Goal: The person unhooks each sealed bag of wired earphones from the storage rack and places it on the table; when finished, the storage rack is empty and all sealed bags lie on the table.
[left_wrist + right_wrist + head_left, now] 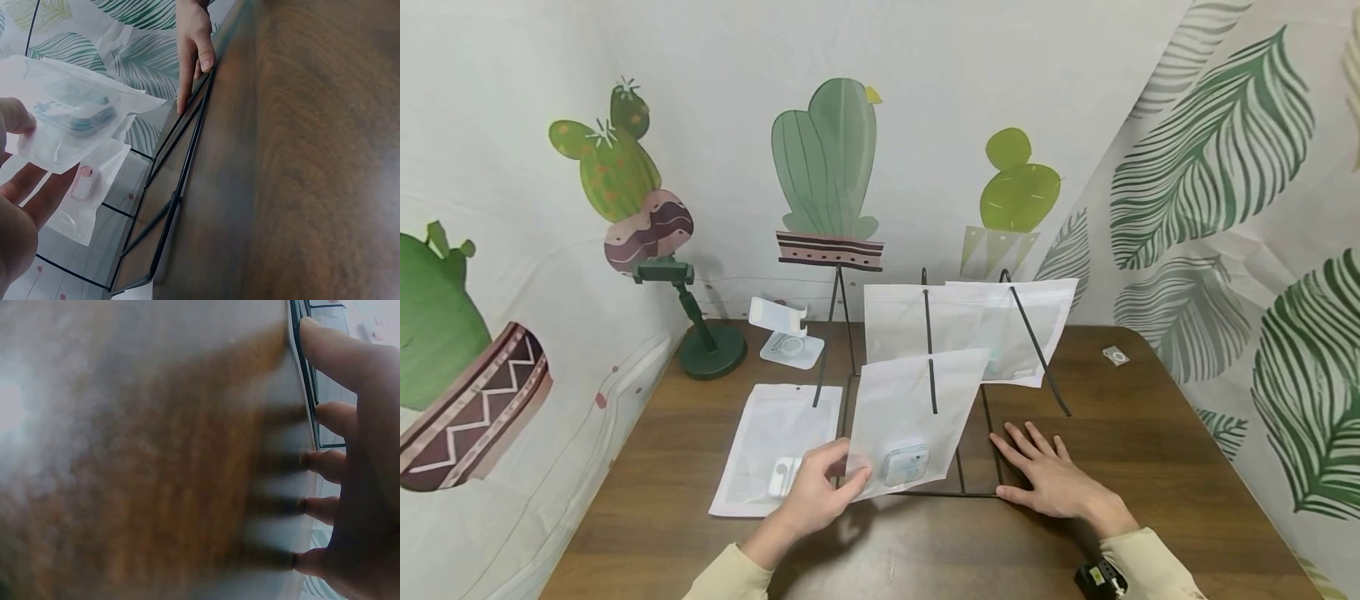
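My left hand [816,492] pinches the lower left corner of a translucent white pouch [917,400] between thumb and fingers. Inside the pouch sits a pale blue, rounded square item [906,465]. A prong [932,387] of the black wire display rack [951,495] passes through the top of this pouch, so it hangs tilted. My right hand [1052,479] rests on the table, fingers spread, with thumb and fingertips touching the rack's front right corner. The right wrist view shows its thumb [331,353] against the black wire.
Two more pouches hang behind, one at the middle [891,321] and one at the right [1037,325]. Another pouch [775,437] lies flat at the left. A white phone stand [792,348], a dark green stand [711,350] and a small pale item [1116,356] stand farther back.
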`<state>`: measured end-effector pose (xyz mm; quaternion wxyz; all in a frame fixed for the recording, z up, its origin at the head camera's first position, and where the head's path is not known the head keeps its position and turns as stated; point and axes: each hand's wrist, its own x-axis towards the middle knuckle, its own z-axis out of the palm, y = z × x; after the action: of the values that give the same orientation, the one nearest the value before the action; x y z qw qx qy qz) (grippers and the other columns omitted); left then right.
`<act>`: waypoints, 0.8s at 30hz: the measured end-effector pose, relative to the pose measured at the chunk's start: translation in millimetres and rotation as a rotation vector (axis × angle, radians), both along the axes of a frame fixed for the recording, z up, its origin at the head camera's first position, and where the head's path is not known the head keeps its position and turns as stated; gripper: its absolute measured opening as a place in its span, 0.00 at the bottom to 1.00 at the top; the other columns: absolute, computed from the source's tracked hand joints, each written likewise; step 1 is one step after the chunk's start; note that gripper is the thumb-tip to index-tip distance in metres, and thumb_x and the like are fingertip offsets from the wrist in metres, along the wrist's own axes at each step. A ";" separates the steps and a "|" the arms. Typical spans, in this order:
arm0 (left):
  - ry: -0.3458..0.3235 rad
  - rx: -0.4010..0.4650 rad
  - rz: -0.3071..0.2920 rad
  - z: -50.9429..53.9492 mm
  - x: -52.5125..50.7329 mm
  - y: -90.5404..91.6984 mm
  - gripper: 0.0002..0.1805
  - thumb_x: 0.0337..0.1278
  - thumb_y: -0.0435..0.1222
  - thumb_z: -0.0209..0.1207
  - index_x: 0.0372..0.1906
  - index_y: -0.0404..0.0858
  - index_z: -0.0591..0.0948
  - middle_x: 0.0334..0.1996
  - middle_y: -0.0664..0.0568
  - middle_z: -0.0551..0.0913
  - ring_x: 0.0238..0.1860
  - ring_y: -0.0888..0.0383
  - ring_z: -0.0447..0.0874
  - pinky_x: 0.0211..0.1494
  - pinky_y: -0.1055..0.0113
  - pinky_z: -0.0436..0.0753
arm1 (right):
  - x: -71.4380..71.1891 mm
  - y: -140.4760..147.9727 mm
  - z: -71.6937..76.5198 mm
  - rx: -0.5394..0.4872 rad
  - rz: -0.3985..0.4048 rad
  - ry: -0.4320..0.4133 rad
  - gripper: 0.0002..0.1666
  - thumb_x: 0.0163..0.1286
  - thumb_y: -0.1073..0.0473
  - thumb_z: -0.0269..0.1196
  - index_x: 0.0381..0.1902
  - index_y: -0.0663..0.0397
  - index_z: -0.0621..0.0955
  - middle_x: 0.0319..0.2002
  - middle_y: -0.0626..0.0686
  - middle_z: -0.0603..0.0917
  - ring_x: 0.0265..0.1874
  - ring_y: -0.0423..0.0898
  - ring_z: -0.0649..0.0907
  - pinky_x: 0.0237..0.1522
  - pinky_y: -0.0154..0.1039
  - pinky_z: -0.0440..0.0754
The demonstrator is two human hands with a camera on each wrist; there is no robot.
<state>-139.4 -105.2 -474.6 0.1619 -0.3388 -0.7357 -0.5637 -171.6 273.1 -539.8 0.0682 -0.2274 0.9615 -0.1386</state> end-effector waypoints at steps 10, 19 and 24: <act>-0.008 -0.014 0.007 -2.6 8.2 -1.3 0.11 0.44 0.16 0.63 0.34 0.29 0.80 0.27 0.42 0.81 0.30 0.58 0.83 0.33 0.67 0.87 | 0.8 -0.2 0.3 -0.008 0.002 0.000 0.47 0.65 0.30 0.56 0.75 0.44 0.61 0.76 0.61 0.57 0.74 0.69 0.52 0.62 0.78 0.49; 0.031 0.008 -0.021 -4.7 11.0 -3.6 0.14 0.41 0.13 0.62 0.35 0.28 0.80 0.27 0.41 0.82 0.29 0.55 0.83 0.32 0.68 0.86 | 0.8 0.1 -0.7 -0.012 -0.002 0.000 0.47 0.65 0.29 0.56 0.76 0.43 0.60 0.76 0.60 0.56 0.74 0.68 0.52 0.62 0.78 0.49; 0.034 0.019 -0.051 -3.1 14.6 -5.8 0.16 0.39 0.11 0.61 0.36 0.27 0.80 0.28 0.40 0.82 0.30 0.53 0.85 0.35 0.68 0.87 | 0.7 -0.3 -1.2 -0.009 -0.004 -0.002 0.47 0.65 0.29 0.56 0.76 0.43 0.60 0.76 0.60 0.57 0.74 0.68 0.52 0.62 0.78 0.49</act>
<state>-124.9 -111.0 -477.7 0.1633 -0.3654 -0.7185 -0.5688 -170.9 272.8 -541.0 0.0676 -0.2254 0.9613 -0.1433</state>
